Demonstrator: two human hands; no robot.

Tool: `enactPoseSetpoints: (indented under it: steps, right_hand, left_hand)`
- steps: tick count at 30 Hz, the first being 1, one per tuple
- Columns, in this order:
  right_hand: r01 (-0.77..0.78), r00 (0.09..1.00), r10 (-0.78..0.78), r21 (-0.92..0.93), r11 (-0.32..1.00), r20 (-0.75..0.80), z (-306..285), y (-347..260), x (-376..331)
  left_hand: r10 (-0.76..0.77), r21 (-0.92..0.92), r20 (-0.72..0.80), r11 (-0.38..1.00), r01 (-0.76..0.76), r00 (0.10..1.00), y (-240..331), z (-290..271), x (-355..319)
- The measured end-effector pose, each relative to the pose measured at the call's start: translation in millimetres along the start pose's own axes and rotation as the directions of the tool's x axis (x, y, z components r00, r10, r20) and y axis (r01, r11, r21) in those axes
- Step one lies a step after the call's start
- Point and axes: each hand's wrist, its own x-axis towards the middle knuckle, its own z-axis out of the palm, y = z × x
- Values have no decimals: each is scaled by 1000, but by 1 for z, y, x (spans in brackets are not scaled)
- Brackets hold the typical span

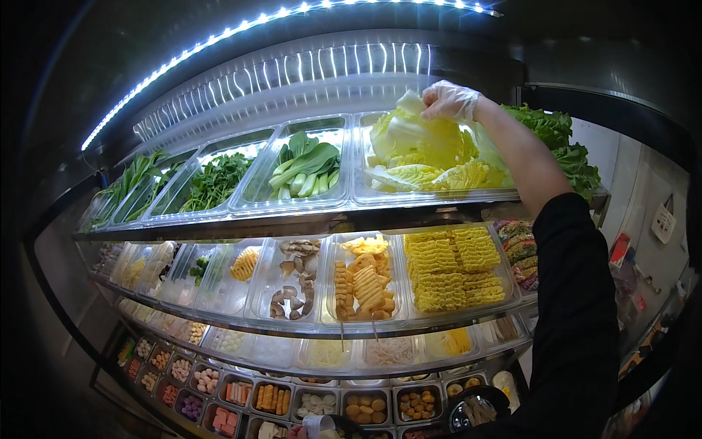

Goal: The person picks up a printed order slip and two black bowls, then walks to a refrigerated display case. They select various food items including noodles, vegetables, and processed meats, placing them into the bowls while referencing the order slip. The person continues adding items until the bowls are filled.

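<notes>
My right hand (447,101), in a clear plastic glove, reaches up to the top shelf. Its fingers pinch the upper edge of a pale napa cabbage leaf (409,132), raised above the cut cabbage (468,174) in a clear tub (360,186). Beside it on the right lies green leaf lettuce (567,139), partly behind my forearm. At the lower edge shows a small skin-toned patch that may be my left hand (297,432), next to a white, cup-like thing (319,424). Its fingers cannot be made out.
Left of the cabbage, tubs hold bok choy (307,170) and leafy greens (218,179). Below are noodle blocks (455,271), skewered fried tofu (365,282) and mushrooms (292,293). Lower metal trays hold balls and sticks. A dark round container (475,410) stands bottom right. An LED strip (292,12) arches overhead.
</notes>
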Motion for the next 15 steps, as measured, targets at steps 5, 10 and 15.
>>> enactPoseSetpoints:
  steps: [5, 10, 15]
  right_hand:
    - [39, 991, -15, 180, 983, -133, -10, 14, 1]
    - [64, 986, -89, -173, 983, -138, 2, 9, -1]
    - [-11, 996, -24, -402, 915, -83, 14, -2, -4]
  left_hand:
    - [-78, -64, -2, 995, 78, 997, -4, -1, 5]
    - [107, 234, 75, 965, -122, 991, 4, -2, 4]
    - [-32, -142, 17, 989, 34, 999, 10, 7, -9]
